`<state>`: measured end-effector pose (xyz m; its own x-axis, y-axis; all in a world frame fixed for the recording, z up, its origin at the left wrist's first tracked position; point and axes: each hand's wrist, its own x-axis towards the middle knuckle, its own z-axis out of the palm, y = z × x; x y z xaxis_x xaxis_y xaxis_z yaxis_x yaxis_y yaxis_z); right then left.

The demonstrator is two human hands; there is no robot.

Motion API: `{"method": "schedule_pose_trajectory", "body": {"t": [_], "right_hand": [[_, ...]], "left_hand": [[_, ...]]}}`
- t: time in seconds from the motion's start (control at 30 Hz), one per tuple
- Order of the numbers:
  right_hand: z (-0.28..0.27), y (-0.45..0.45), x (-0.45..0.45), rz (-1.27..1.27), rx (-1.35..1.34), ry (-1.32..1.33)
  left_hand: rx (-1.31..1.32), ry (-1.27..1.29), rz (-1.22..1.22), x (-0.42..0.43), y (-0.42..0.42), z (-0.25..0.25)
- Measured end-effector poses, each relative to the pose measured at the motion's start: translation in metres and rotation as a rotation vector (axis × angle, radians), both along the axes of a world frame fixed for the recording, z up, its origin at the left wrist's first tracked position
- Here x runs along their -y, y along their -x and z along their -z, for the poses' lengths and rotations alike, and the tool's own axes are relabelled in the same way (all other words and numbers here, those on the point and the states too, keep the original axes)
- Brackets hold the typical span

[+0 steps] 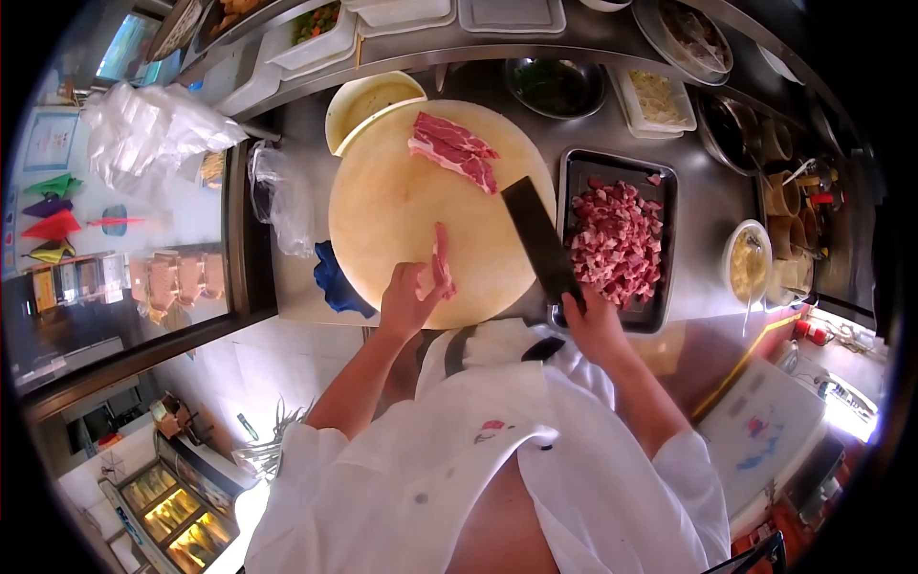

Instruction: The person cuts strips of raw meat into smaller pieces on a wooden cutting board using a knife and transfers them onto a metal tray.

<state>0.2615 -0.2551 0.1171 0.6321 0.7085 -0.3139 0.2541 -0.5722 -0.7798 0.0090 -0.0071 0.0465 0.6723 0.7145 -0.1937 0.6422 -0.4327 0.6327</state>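
My left hand [411, 298] is closed on a thin strip of raw meat [441, 258], over the near part of a round cutting board [382, 210]. In my right hand [595, 320] is the handle of a cleaver [537, 234], its broad dark blade slanting up to the left over the board's right edge. A larger slab of raw meat [453, 148] with white fat lies at the board's far side. Right of the cleaver, a dark rectangular tray [669, 210] holds a heap of diced meat [617, 234].
A cream-coloured container [368, 100] sits behind the board, with a blue cloth [337, 279] at its left. Farther back stand a bowl of greens [555, 88] and a white tub [660, 100]. A bowl [748, 263] with a utensil is at the right. A metal shelf [421, 69] overhangs the back.
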Motion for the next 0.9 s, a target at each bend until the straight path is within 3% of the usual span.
{"method": "schedule_pose_trajectory", "body": {"t": [0.1, 0.27, 0.53, 0.73, 0.9], "right_hand": [[0.008, 0.010, -0.017, -0.138, 0.067, 0.049], [0.006, 0.032, -0.051, -0.374, 0.219, 0.140], [0.008, 0.065, -0.069, -0.511, 0.248, 0.244], [0.010, 0.072, -0.089, -0.496, 0.176, 0.260], [0.047, 0.073, -0.172, -0.500, 0.239, 0.174]], "left_hand": [[0.283, -0.379, 0.119, -0.005, -0.013, 0.016], [0.358, -0.401, 0.225, -0.021, -0.023, 0.038], [0.412, -0.490, 0.411, -0.044, -0.033, 0.041], [0.391, -0.423, 0.411, -0.046, -0.033, 0.045], [0.380, -0.385, 0.426, -0.046, -0.031, 0.047]]}}
